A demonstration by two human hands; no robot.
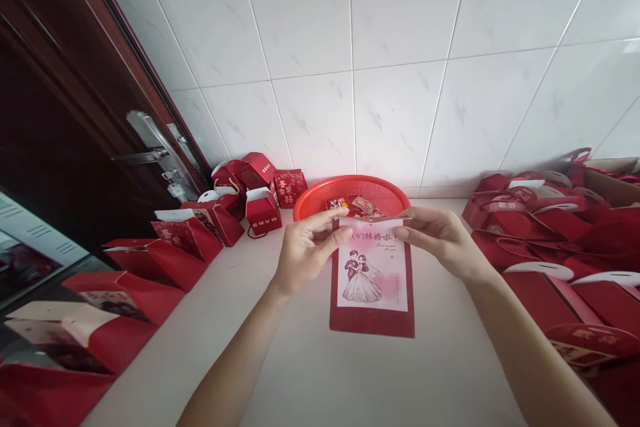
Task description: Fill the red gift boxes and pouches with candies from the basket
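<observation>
A flat red packet [373, 323] with a pale printed front showing a couple in wedding clothes hangs upright over the white table [300, 373]. My left hand [310, 247] pinches its top left corner between thumb and fingers. At the top right corner, my right hand [440, 240] grips it the same way. Just behind the packet stands a red mesh basket [355, 183] with wrapped sweets [363, 205] in it; its front is hidden by the packet and my hands.
Red boxes and bags [185, 233] line the left edge and back left corner. Many more red boxes [550, 293] are piled on the right, near a cardboard box [607, 183]. Behind is a tiled wall [400, 127]; a dark door [65, 80] with a metal handle stands left.
</observation>
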